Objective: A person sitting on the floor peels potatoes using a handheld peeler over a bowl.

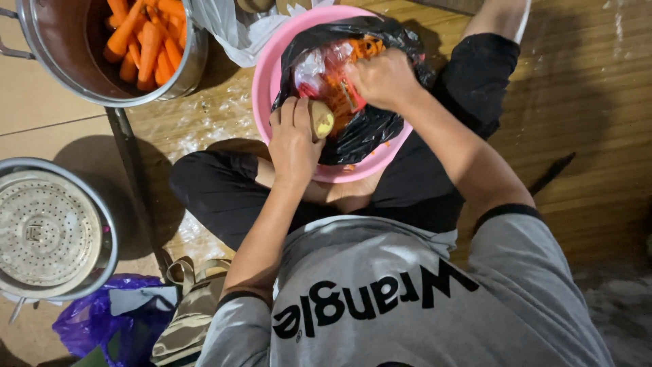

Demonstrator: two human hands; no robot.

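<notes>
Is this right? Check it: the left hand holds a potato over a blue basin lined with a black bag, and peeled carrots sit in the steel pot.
Not quite. The head view shows the basin is pink, not blue. The rest stands: the left hand holds a potato over its black bag, and peeled carrots sit in the steel pot.

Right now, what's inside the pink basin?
The pink basin is lined with a black plastic bag holding orange peelings and a clear bag. The right hand and left hand, gripping a potato-like vegetable, cover the rest; the basin's bottom is hidden.

Pink basin (268, 81), black bag (367, 129), orange carrots (146, 41), perforated silver lid (47, 228)
</notes>
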